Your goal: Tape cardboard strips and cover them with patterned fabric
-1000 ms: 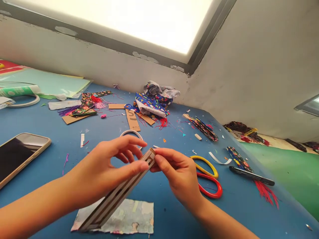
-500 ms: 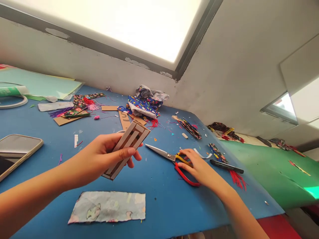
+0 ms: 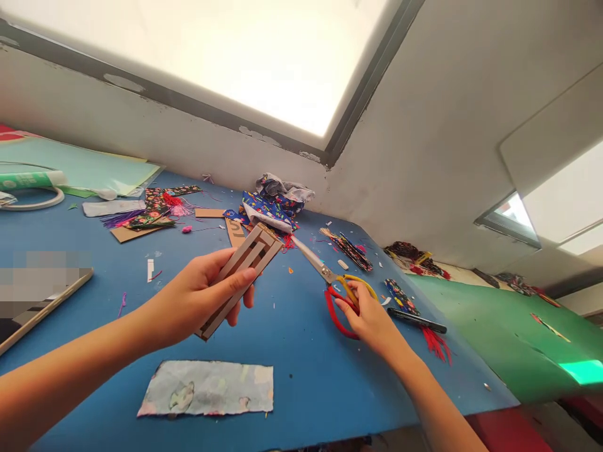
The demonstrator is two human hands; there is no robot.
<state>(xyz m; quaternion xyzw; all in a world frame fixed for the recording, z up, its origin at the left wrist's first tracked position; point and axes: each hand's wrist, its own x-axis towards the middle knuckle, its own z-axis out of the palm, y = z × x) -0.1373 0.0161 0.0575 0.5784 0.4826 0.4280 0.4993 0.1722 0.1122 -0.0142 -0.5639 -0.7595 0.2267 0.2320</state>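
Note:
My left hand point(image 3: 200, 295) is closed around a long cardboard strip point(image 3: 241, 275) with printed lines, held tilted above the blue table point(image 3: 301, 339). My right hand point(image 3: 370, 314) grips the red and yellow handles of a pair of scissors point(image 3: 330, 279), whose closed blades point up and left towards the strip's far end. A pale patterned fabric rectangle point(image 3: 207, 395) lies flat on the table below my left hand.
A phone point(image 3: 32, 301) lies at the left edge. Fabric scraps, cardboard pieces and tassels point(image 3: 271, 207) are scattered along the back by the wall. A black pen point(image 3: 417, 321) with a red tassel lies right of my right hand. A green surface point(image 3: 494, 326) adjoins the table.
My right hand left the cardboard strip, reached right to the scissors on the table, and now has lifted them with blades towards the strip. The left hand kept the strip.

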